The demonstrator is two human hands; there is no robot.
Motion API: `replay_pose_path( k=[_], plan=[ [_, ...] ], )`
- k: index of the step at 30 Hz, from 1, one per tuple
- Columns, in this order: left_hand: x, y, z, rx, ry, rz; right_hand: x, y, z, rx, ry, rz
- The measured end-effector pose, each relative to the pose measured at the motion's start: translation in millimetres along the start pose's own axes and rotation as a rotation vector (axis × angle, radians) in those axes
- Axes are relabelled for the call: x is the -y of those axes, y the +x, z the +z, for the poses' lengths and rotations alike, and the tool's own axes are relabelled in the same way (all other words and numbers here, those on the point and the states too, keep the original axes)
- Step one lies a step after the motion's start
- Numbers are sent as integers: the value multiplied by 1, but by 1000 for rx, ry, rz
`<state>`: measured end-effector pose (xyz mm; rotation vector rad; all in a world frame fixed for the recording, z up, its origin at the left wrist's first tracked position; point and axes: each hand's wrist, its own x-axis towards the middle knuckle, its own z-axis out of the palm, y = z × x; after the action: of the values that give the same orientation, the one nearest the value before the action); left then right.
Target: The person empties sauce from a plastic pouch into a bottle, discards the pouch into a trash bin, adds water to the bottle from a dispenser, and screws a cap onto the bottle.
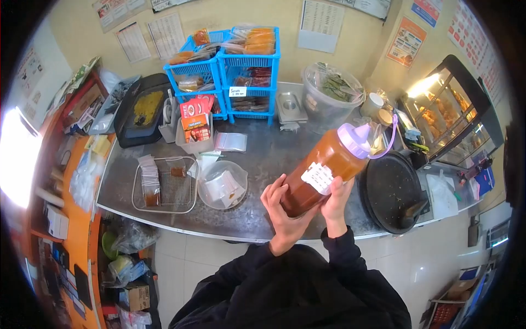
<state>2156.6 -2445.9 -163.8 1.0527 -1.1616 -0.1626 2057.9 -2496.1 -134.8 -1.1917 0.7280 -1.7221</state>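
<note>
A large squeeze bottle [298,192] of brown-orange sauce is tilted in the air over the counter, its purple nozzle cap pointing up and right. My left hand [285,216] wraps round its lower end. Around the label side, my right hand [335,204] grips the bottle. A white handwritten label is stuck to its front, and a purple strap loops from the cap. Left of my hands, a clear round tub [236,174] holds small white packets. Further left, a wire basket [194,185] contains a row of small sachets filled with something brown.
Blue stacked baskets [223,71] of packed sauces stand at the back. A lidded clear bucket [315,104] of leaves is right of them. Dark round trays [390,189] lie to the right, before a lit food warmer [438,118]. A black tray [123,123] sits back left.
</note>
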Motion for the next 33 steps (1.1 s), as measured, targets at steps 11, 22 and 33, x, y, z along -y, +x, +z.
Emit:
replay_pose_path(
  k=[11, 22, 33],
  plan=[
    [-10, -10, -9, 158, 130, 92, 7, 24, -10, 78, -1, 11],
    [31, -24, 5, 410, 31, -128, 7, 8, 10, 40, -210, -58],
    [131, -64, 33, 536, 92, -321, -74, -26, -33, -17, -539, -19]
  ],
)
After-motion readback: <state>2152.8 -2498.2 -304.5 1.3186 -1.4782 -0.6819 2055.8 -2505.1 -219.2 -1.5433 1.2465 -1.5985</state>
